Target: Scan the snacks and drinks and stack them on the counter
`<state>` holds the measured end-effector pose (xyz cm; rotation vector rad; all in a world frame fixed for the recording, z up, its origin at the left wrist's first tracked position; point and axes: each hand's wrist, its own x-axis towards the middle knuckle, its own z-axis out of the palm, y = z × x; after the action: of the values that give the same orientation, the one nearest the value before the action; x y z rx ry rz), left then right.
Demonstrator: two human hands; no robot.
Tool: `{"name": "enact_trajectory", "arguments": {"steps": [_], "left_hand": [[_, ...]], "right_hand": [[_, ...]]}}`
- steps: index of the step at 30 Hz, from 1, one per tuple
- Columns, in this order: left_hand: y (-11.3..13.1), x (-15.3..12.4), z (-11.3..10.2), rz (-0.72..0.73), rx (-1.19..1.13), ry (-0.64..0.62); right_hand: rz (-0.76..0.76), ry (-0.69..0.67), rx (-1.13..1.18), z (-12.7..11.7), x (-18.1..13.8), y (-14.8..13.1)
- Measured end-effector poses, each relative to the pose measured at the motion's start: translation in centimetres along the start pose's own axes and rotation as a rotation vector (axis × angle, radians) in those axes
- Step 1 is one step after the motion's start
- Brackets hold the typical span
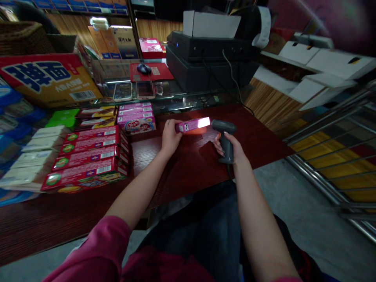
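On the dark red wood-grain table [182, 172] in a shop, the left hand [170, 137] grips one pink box [194, 124] by its 9 o'clock end. The right hand [232, 150] is closed round one grey scanner [225, 135] at 3 o'clock of the box. Four red boxes [88, 156] lie at 9 o'clock

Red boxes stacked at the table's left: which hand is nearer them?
Left. The left hand, holding a pink box, is to the right of the red boxes; the right hand, gripping the scanner, sits farther right.
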<state>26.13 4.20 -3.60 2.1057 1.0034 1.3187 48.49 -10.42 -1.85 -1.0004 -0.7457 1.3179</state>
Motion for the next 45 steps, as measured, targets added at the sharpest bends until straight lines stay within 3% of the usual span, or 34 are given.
{"name": "enact_trajectory", "arguments": {"steps": [10,17,21,26,31,36,45], "left_hand": [[-0.8,-0.4,-0.5,-0.111,-0.062,0.063],[-1.6,-4.1,-5.6,-0.23,-0.053,0.042],[-2.0,-6.1,-8.6,-0.245,0.101,0.123],[0.7,-7.0,-10.0,-0.127,0.324,0.268],[3.9,-5.1,-8.4,0.132,0.645,0.077],[2.9,-3.6,-7.9,0.202,0.804,-0.148],[0.6,-4.2,-11.5,0.096,0.809,-0.05]], "right_hand": [[0.021,-0.019,-0.004,0.2,-0.3,-0.4],[0.028,0.009,-0.061,0.9,-0.5,-0.9],[0.03,0.057,-0.063,1.0,-0.4,-0.9],[0.033,0.085,-0.074,0.9,-0.3,-0.8],[0.034,0.049,-0.071,1.0,-0.5,-1.0],[0.037,0.049,-0.082,1.3,-0.8,-1.2],[0.048,0.11,-0.131,1.8,-0.8,-1.2]]}}
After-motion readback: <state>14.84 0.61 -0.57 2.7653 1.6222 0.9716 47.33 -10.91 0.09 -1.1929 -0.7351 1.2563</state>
